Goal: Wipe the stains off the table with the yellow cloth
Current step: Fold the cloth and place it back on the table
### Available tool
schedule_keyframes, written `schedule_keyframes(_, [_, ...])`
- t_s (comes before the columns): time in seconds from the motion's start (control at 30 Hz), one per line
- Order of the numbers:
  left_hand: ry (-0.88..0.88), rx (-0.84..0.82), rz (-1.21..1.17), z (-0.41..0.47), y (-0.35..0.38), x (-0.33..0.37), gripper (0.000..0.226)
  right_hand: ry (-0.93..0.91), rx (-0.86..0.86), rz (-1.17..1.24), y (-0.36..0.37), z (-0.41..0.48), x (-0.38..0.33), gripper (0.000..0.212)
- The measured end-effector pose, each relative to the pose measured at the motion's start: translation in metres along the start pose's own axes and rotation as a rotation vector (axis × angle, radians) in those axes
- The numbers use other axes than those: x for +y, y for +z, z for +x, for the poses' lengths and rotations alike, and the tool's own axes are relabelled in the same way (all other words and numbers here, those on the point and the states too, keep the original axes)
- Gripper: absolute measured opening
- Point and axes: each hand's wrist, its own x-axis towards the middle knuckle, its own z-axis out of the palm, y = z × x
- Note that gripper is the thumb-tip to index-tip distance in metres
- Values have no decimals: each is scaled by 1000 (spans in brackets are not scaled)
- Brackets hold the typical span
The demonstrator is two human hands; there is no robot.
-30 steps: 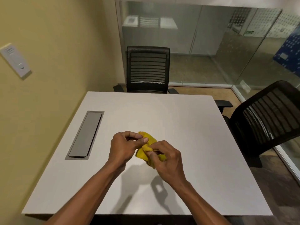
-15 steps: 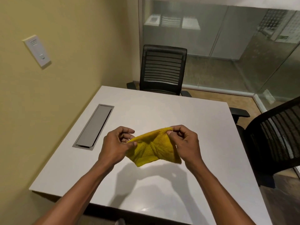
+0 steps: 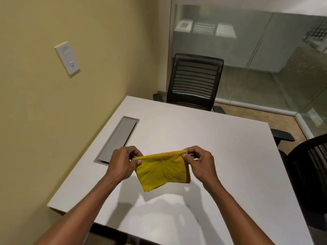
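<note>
A yellow cloth (image 3: 163, 170) hangs spread out above the white table (image 3: 221, 138), held by its top edge. My left hand (image 3: 123, 163) pinches the cloth's upper left corner. My right hand (image 3: 200, 161) pinches the upper right corner. The cloth's lower edge dangles free over the tabletop and casts a shadow in front of me. I see no distinct stains on the table surface.
A grey cable-tray lid (image 3: 118, 138) is set into the table's left side. One black mesh chair (image 3: 193, 82) stands at the far edge, another (image 3: 311, 174) at the right. The yellow wall with a switch plate (image 3: 67, 58) runs along the left; glass partitions lie behind.
The cloth went from bunched between both hands to pulled open and held flat by its top corners. My hands moved apart, and the view shifted to the left.
</note>
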Motion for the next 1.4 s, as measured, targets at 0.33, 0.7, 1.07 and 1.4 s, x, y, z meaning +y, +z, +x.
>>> schedule_keyframes(0.33, [31,-136,73,77,-39,-64,10,139,-31,2,91,26,8,15])
schedule_keyframes(0.7, [136,-341,266,199,-22,-134,13,111,-49,-275,182,83,50,31])
schedule_keyframes(1.07, [360,-304,349,287,52,-189,15,154,-40,-448,227,164,96,29])
schedule_keyframes(1.4, [465,-339,497,282,91,-209,68,-117,-265,-771,245,159,123,60])
